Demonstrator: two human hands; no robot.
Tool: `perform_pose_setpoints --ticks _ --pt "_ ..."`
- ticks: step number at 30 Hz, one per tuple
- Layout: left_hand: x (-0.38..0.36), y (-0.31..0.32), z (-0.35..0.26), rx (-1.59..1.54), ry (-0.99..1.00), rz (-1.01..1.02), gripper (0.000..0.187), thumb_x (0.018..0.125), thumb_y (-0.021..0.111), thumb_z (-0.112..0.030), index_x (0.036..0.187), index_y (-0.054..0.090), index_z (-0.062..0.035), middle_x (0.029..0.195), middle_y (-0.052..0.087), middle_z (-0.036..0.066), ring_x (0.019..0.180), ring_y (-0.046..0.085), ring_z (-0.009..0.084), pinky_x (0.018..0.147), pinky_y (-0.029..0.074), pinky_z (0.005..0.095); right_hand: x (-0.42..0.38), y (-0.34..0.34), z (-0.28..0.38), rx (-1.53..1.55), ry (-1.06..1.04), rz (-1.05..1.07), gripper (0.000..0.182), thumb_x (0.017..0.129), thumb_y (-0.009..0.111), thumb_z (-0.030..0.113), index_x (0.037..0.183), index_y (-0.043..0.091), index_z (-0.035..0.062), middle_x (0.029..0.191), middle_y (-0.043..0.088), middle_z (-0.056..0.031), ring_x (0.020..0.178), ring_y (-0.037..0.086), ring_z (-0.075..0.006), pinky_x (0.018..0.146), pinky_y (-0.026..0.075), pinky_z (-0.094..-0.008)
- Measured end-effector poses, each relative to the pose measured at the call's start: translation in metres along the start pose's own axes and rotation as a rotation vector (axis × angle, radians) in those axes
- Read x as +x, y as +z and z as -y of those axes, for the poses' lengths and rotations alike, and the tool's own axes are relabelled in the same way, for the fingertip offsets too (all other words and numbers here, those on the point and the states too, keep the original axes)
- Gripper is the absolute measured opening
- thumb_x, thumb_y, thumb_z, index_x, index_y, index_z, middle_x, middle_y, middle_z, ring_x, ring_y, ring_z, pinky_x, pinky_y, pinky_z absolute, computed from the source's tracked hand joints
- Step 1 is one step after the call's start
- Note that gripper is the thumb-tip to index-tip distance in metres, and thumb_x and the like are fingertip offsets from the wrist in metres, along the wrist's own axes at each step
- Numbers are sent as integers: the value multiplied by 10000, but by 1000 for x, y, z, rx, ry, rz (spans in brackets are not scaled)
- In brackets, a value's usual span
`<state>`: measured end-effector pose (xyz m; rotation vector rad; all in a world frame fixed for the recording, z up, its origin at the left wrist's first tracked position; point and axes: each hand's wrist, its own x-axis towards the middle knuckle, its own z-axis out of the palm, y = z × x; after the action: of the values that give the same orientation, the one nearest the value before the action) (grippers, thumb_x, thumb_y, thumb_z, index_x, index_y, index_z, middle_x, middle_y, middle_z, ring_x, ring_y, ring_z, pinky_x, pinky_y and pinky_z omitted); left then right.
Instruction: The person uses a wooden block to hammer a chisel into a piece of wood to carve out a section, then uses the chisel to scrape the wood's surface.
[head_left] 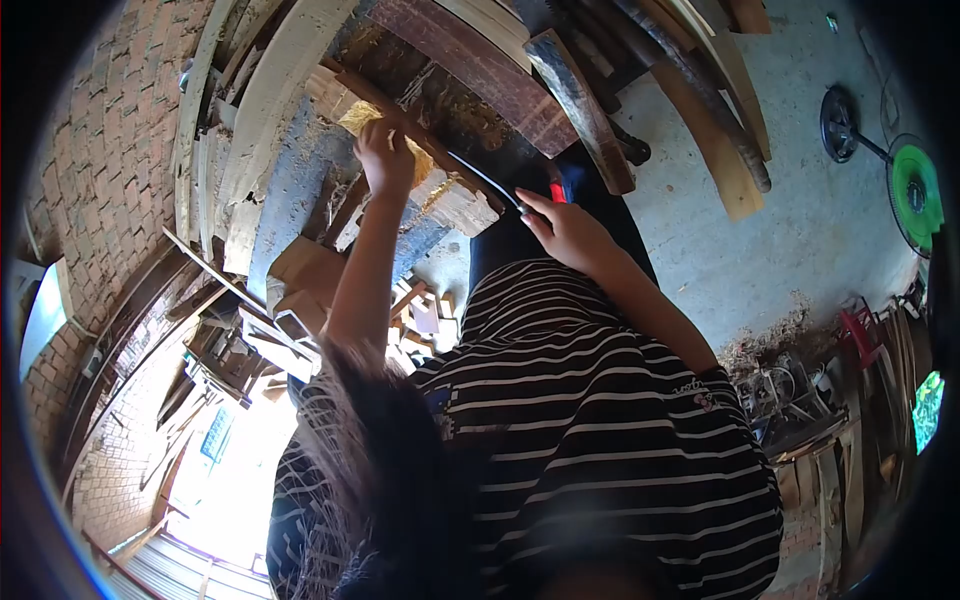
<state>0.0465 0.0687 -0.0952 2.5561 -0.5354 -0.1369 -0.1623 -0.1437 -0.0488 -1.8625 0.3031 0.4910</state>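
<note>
My right hand (572,238) is closed around the near end of a tool with a long, thin metal blade (488,182), its fingers pointing along it. The blade runs up and left toward a wooden workpiece. A red patch (558,192) shows just above this hand, over the dark trousers. My left hand (384,160) has its fingers curled on a yellowish piece of wood (420,160), which shows on both sides of the hand. Beside it runs a narrow brown wooden bar (375,95). The fingers partly cover the yellow wood.
Long planks (275,120) lean at the left against a brick wall (110,120). A reddish board (480,70) and a beam end (580,105) lie ahead. Curved timbers (715,150) rest on the concrete floor (690,250). A green fan (912,190) stands at the right.
</note>
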Motion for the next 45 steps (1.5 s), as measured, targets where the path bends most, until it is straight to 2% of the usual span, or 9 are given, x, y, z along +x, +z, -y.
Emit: perform_pose_setpoints --ticks 7,18,23,30,33,36,39,42,45 --pt "-56 42 -13 187 -860 -142 530 946 372 -427 1347 333 -84 1376 353 195 1307 280 374 1038 279 533 19 16 11 111 -87 -30 363 915 541 229 1259 534 111 863 647 -213 701 632 -365 641 507 -427" --pt "-55 61 -23 228 -894 -217 524 842 411 -242 1305 382 4 1216 534 241 1068 549 390 906 428 489 28 35 8 106 -8 68 371 930 531 182 1277 507 55 1058 632 -194 834 644 -348 694 516 -366" --pt "-57 59 -20 225 -882 -152 567 811 404 -205 1318 358 42 1218 520 264 1070 546 395 916 424 483 34 45 -10 -153 -166 -56 424 901 559 225 1302 495 104 684 608 -213 581 599 -356 537 480 -435" --pt "-58 58 -23 227 -862 -163 576 806 403 -201 1319 366 56 1213 522 273 1068 545 402 922 419 472 37 39 -4 -98 -176 -10 424 892 572 196 1291 498 73 714 619 -205 616 612 -340 561 486 -431" --pt "-58 58 -21 236 -858 -145 585 805 407 -196 1328 354 60 1207 527 274 1056 554 391 910 426 464 33 41 13 16 -97 33 423 893 575 159 1284 491 20 800 636 -225 673 637 -328 574 489 -418" --pt "-60 60 -20 253 -855 -148 584 803 408 -191 1326 355 64 1199 533 274 1050 557 390 907 425 467 27 51 27 407 136 88 412 938 537 138 1329 463 30 606 524 -4 502 521 -70 457 425 -238" --pt "-62 63 -17 282 -825 -176 572 805 410 -187 1319 362 60 1185 542 272 1036 562 393 898 425 473 32 41 49 783 350 201 412 951 503 135 1351 448 57 563 492 -4 439 498 -86 402 411 -239" --pt "-62 62 -21 263 -844 -163 552 807 417 -195 1302 377 47 1163 558 264 1022 570 394 883 431 480 109 24 66 995 343 255 287 968 456 327 885 515 59 575 527 -77 396 511 -157 351 403 -286" --pt "-57 56 -23 192 -897 -182 546 788 444 -209 1277 407 32 1150 578 231 1019 576 389 882 440 475 163 11 115 1160 358 145 367 953 510 284 1247 498 64 619 535 -51 426 504 -138 381 422 -281"
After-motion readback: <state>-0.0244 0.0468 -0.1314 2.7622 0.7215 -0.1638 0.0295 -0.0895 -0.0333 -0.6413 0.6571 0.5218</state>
